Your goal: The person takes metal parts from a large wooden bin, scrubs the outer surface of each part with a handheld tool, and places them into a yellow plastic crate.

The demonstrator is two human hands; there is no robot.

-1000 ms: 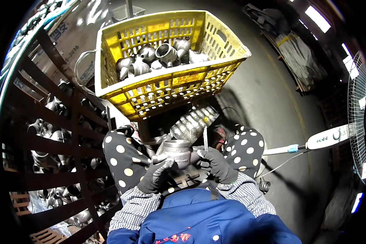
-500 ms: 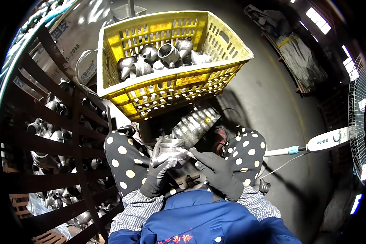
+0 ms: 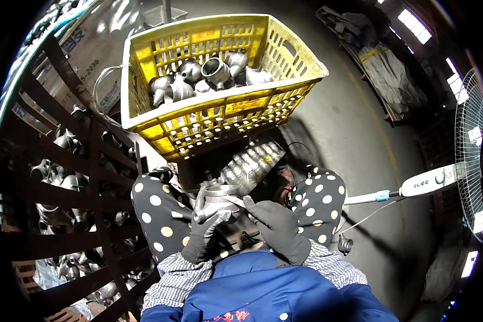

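Seated worker, knees apart in dotted trousers, both hands gloved dark. Left hand (image 3: 206, 233) closed around a grey metal pipe fitting (image 3: 216, 199), held over the lap with its threaded mouth up. Right hand (image 3: 276, 225) pinched narrow on a thin tool (image 3: 236, 201), its tip laid against the fitting's rim. Yellow crate (image 3: 145, 115) stands just beyond the knees, holding more fittings (image 3: 209, 75) of the same kind (a clear plastic bottle (image 3: 250, 164) lies under its near edge). Dark slatted rack (image 3: 64, 188) to the left, fan (image 3: 475, 145) at right. Judgement: steady the fitting low in the lap, keep the tool flat to the rim, turn the piece rather than the wrist.
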